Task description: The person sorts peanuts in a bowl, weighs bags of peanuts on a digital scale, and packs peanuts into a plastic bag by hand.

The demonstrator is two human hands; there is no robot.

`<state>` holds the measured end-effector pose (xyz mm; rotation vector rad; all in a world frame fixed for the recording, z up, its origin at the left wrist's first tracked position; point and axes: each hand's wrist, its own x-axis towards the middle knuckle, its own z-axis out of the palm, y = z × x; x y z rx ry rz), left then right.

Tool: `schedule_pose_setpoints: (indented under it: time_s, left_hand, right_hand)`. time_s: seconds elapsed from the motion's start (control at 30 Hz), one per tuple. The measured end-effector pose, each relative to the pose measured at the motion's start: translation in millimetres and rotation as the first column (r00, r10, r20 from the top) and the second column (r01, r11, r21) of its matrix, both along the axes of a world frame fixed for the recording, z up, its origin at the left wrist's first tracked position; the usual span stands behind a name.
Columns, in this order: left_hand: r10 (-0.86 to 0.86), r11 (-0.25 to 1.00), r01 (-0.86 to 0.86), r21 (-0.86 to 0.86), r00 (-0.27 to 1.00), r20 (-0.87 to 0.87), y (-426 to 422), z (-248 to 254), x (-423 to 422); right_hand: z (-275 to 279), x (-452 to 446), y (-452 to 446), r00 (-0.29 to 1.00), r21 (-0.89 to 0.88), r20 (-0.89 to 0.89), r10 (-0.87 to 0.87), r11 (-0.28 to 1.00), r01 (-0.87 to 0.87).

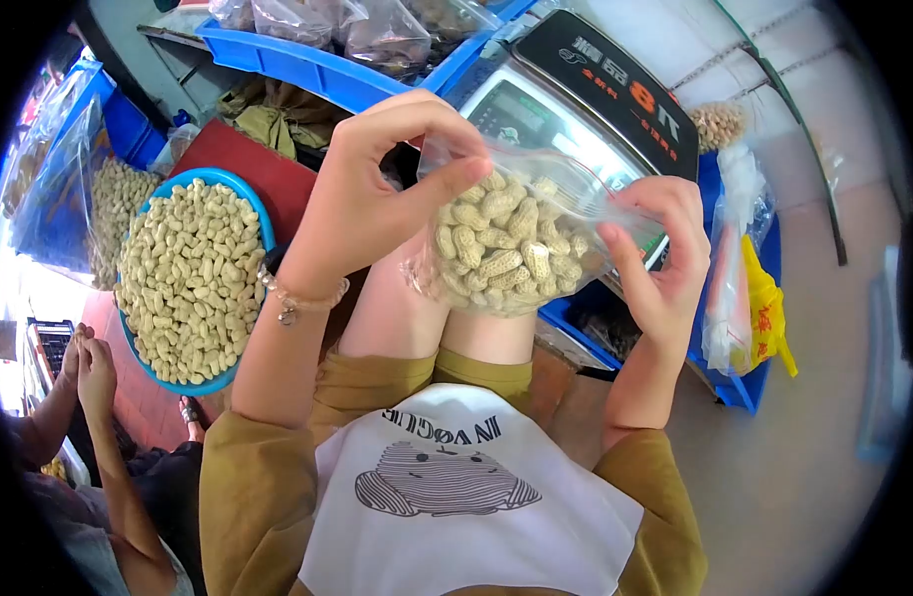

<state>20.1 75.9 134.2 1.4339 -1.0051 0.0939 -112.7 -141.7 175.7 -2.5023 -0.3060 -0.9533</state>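
A clear zip bag (536, 283) full of unshelled peanuts (506, 238) hangs in front of me, just above my knees. My left hand (397, 179) pinches its upper left corner between thumb and fingertips. At the upper right corner, my right hand (665, 248) grips the plastic the same way. A reddish zip strip runs along the top edge between both hands; whether it is sealed, I cannot tell. Behind the bag stands a digital scale (506, 109) with a black platform (615, 84), partly covered by the bag and my hands.
On my left, a round blue basin (268, 223) holds a heap of peanuts. Bagged goods fill a blue tray (298, 70) at the back. On the right, a blue crate (740, 392) holds plastic bags and a yellow bag (764, 308). Another person's hands (89, 368) show at far left.
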Motion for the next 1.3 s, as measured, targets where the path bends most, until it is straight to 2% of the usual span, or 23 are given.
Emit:
schedule_pose_setpoints:
  time_s: [0.23,0.37,0.47,0.57,0.67,0.77,0.87,0.97,1.07,1.17,1.3]
  left_hand:
    - [-0.240,0.969,0.246,0.026,0.960,-0.146,-6.9,2.3,5.5]
    - [-0.220,0.975,0.209,-0.075,0.958,-0.186,-13.0,-6.1,-0.5]
    - [-0.189,0.982,0.182,-0.058,0.965,-0.180,-12.4,-4.1,-2.2]
    - [-0.167,0.986,0.163,-0.038,0.951,-0.260,-6.7,3.1,-5.5]
    - [-0.068,0.996,0.068,0.065,0.998,-0.006,-2.2,7.7,0.4]
    - [-0.003,1.000,0.000,0.029,0.993,0.116,-9.3,5.5,3.8]
    - [-0.060,0.997,0.061,0.042,0.998,-0.033,-8.5,8.1,1.1]
    - [-0.194,0.980,0.198,0.027,0.975,-0.108,-9.2,4.9,5.4]
    - [-0.439,0.898,0.389,-0.204,0.804,-0.400,-22.3,-14.4,0.1]
    - [-0.378,0.923,0.301,-0.239,0.819,-0.432,-28.1,-22.8,-10.0]
    - [-0.312,0.941,0.214,-0.263,0.850,-0.425,-29.7,-22.6,-18.2]
  right_hand:
    - [-6.5,-2.2,5.2,0.998,-0.075,0.050,-0.036,0.996,0.040]
    - [-6.2,-2.4,6.8,0.997,-0.024,0.054,-0.049,0.998,0.051]
    - [2.3,-5.2,8.4,0.998,0.060,-0.009,-0.068,0.996,0.068]
    - [4.2,-11.0,-1.8,0.995,0.128,-0.081,-0.051,0.990,0.061]
    - [-1.4,-10.6,-3.5,0.996,0.110,-0.075,-0.058,0.992,0.066]
    - [-3.5,-7.5,0.0,0.988,0.122,-0.131,-0.076,0.988,0.092]
    - [0.9,-8.2,3.3,0.985,0.183,-0.168,-0.048,0.980,0.079]
    - [4.1,-4.1,9.7,0.993,0.039,-0.113,-0.028,0.999,0.033]
    - [-4.4,-0.6,8.3,0.997,0.035,-0.083,0.000,0.999,0.003]
    - [-5.8,1.4,11.8,1.000,0.025,-0.005,-0.003,1.000,0.003]
    - [-4.7,0.8,14.1,1.000,0.074,-0.022,-0.012,0.997,0.014]
